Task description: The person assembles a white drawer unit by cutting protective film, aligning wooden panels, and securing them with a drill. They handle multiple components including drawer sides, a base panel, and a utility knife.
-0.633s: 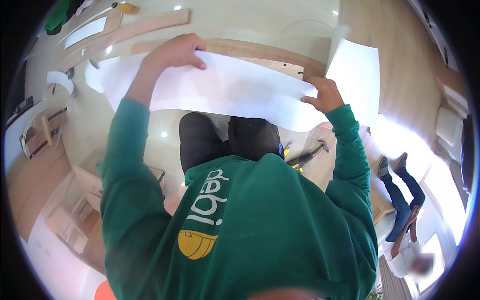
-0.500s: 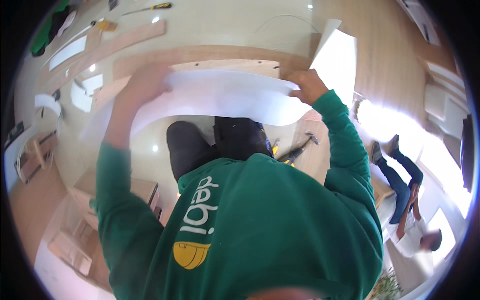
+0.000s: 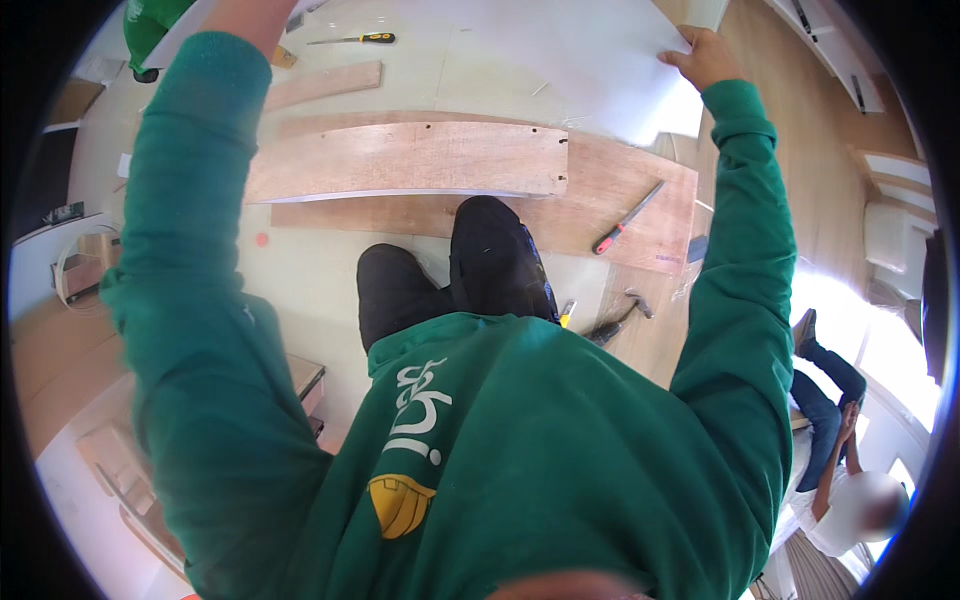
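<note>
A large thin white sheet (image 3: 590, 60) spans the far part of the view, raised over the floor. My right hand (image 3: 708, 58) pinches its right edge, thumb on the near side. At the top left, only the base of my left hand (image 3: 250, 15) shows beside the sheet; its fingers lie beyond the picture's edge. Between my knees and the sheet rests a wooden board (image 3: 420, 158) with small holes near its right end. Under it lies a wider wooden panel (image 3: 650, 190). On this panel sits a file with a red and black handle (image 3: 622, 222).
A hammer (image 3: 625, 315) and a yellow-handled tool (image 3: 567, 314) lie right of my knees. Farther off are a screwdriver (image 3: 360, 39) and a wooden strip (image 3: 330, 85). One person (image 3: 850, 500) sits at right; another in green (image 3: 150, 30) is far left.
Both arms have swung up and away from me, carrying the white sheet off the boards to the far side. The boards and the file are now uncovered.
</note>
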Demonstrator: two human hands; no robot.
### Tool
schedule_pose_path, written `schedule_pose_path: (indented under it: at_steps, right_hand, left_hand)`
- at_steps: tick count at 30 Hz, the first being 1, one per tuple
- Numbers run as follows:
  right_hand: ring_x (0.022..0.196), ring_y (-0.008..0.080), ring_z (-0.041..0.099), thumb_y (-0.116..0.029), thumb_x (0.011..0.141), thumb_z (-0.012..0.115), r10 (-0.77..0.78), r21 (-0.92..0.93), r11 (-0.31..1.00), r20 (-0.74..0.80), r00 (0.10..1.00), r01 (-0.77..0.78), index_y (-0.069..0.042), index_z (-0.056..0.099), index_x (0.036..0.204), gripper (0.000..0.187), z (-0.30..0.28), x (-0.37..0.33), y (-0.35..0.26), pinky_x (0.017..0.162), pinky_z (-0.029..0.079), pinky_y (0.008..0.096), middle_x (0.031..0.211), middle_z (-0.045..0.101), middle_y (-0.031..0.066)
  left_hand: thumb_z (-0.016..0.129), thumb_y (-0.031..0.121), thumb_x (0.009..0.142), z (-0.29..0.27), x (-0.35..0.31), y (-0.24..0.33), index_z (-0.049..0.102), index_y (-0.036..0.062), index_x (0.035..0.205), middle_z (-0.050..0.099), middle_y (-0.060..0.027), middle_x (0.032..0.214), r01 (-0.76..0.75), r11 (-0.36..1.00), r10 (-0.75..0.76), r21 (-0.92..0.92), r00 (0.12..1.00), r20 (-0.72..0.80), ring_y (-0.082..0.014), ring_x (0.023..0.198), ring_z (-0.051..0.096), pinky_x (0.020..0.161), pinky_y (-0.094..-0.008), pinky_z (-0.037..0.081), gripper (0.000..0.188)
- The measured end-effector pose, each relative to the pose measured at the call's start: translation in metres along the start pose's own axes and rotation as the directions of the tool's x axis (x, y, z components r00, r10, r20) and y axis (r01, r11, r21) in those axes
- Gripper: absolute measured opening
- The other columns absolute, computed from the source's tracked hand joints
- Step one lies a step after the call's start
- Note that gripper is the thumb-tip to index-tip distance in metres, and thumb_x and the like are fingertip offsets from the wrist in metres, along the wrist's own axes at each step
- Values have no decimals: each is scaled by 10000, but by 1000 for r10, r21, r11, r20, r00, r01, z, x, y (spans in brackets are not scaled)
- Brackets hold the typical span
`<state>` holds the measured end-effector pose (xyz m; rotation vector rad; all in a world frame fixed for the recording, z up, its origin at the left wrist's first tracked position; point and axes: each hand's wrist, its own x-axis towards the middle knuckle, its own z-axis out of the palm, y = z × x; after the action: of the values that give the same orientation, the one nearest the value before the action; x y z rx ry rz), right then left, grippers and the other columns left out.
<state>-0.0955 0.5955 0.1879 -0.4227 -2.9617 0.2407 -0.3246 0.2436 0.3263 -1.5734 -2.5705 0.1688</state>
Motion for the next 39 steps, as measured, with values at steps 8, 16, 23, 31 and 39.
schedule_pose_path:
  at_steps: [8,16,23,31,39]
  right_hand:
    - [904,306,646,-122,832,685,95,210,978,-377,921,-15,-54,716,938,130,192,-106,-17,774,533,393,956,676,139]
    - [952,306,679,-131,894,624,256,568,769,148,955,-294,-29,679,1100,236,220,-140,-42,838,539,374,1078,679,152]
    - [1241,373,480,-220,737,761,69,463,886,-166,984,16,-68,595,1239,550,158,-196,-106,1044,361,509,1299,537,193]
    - [1372,380,336,-139,851,551,-383,240,894,-25,923,378,-126,468,1386,541,184,-163,-208,1112,263,554,1474,372,185]
    - [1367,340,350,-152,869,544,-287,12,958,-6,958,287,-129,429,1420,563,227,-166,-227,1100,264,537,1477,382,146]
  left_hand:
    - [468,55,889,129,-63,72,595,88,1214,691,-115,1069,-17,995,8,97,996,83,-342,917,670,835,-409,529,350]
    - [505,89,879,239,-125,44,571,111,1264,577,-87,1341,-25,990,27,138,1000,-7,-259,1197,584,978,-396,485,391]
    - [492,52,890,257,-115,37,541,129,1321,529,-56,1399,-30,993,35,110,998,-48,-250,1268,527,1029,-394,449,440]
    - [501,51,891,224,-113,33,483,145,1369,493,-39,1426,-87,977,70,196,993,91,-234,1292,490,1054,-387,422,488]
    - [504,17,906,204,-125,43,407,216,1448,419,8,1494,-92,926,30,365,984,173,-200,1370,404,1136,-374,346,586]
